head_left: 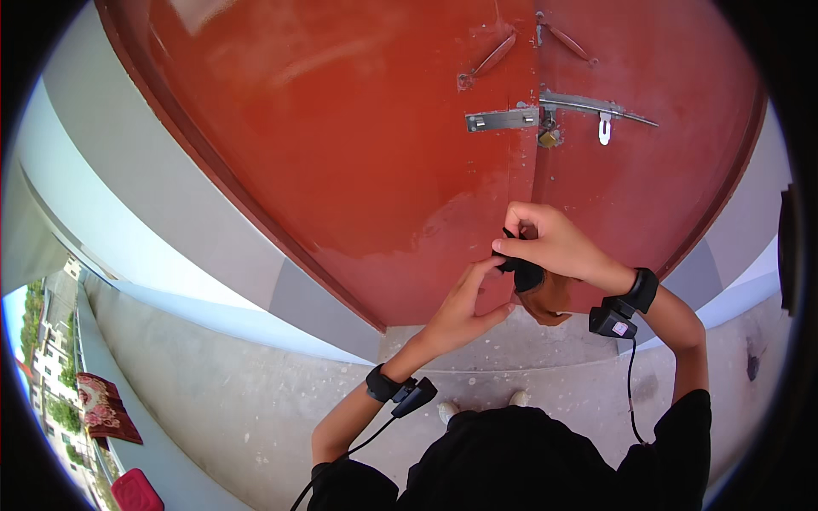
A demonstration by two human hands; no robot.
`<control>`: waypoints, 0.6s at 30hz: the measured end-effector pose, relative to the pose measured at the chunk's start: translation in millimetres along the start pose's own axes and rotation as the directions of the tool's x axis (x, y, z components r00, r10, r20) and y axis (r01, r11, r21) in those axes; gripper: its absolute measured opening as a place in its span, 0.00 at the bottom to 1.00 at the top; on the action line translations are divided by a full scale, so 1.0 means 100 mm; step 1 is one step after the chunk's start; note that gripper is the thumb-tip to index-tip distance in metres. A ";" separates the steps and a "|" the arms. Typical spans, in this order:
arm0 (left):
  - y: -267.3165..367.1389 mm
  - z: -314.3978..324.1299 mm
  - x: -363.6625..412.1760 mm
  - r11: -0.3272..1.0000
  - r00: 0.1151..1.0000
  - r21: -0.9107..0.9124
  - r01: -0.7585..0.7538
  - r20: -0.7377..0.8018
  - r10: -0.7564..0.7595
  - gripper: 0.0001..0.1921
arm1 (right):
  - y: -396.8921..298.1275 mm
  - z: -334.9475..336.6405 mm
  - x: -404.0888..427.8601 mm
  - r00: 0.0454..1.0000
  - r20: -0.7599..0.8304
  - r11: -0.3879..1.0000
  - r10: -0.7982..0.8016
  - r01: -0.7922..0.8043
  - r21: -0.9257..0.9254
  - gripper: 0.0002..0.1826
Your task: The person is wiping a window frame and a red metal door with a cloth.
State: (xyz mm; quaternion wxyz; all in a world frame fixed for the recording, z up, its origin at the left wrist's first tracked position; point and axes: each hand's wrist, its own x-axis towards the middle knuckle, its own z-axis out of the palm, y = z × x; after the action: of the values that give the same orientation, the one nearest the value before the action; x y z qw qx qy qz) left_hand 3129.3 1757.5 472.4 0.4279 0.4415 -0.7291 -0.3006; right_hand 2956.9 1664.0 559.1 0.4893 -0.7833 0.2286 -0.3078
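My right hand (pixel 553 243) pinches the black upper part (pixel 529 276) of a soft brown and black item, perhaps a small bag or a piece of clothing. Its brown part (pixel 546 300) hangs crumpled below that hand. From the left, the fingertips of my left hand (pixel 461 313) reach the edge of the black part. The left thumb stays apart from the fingers, just beside the brown part. Both hands are in front of the lower part of a red double door (pixel 358 160). My right fingers hide some of the black part.
A steel slide bolt (pixel 578 103) and a brass padlock (pixel 548 138) are on the door, with a steel latch plate (pixel 501 120) and pull handles (pixel 495 54) nearby. Grey concrete floor (pixel 255 383) lies below. A patterned cloth (pixel 108 409) and a red plastic object (pixel 137 490) rest on the left parapet.
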 end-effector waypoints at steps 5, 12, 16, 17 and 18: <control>-0.56 0.04 -0.02 0.984 0.980 -0.129 -0.122 -0.174 0.099 0.49 | -0.38 0.15 0.09 0.994 0.051 0.920 -0.098 0.110 -0.377 0.12; -0.98 -0.31 -0.16 0.850 0.955 -0.476 0.224 -0.065 -0.288 0.23 | -0.16 -0.02 0.20 0.964 0.203 0.938 0.174 -0.100 -0.331 0.24; -0.67 -0.75 -0.27 0.975 0.958 -0.152 0.162 -0.214 -0.192 0.16 | 0.25 -0.11 0.28 0.934 0.275 0.848 0.229 -0.052 -0.528 0.28; -0.57 -0.85 -0.30 0.969 0.954 0.024 0.244 -0.183 -0.236 0.14 | 0.37 -0.07 0.32 0.942 0.256 0.807 0.218 -0.026 -0.590 0.26; -0.55 -0.87 -0.32 0.993 0.963 0.060 0.105 -0.257 -0.086 0.16 | 0.48 -0.01 0.38 0.938 0.273 0.813 0.211 -0.014 -0.582 0.26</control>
State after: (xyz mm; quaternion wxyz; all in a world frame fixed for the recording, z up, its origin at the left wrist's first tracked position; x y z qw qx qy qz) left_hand 3236.1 1757.7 455.2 0.4861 0.5265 -0.6568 -0.2349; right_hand 2980.2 1618.2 526.3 0.2805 -0.9181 0.2730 -0.0617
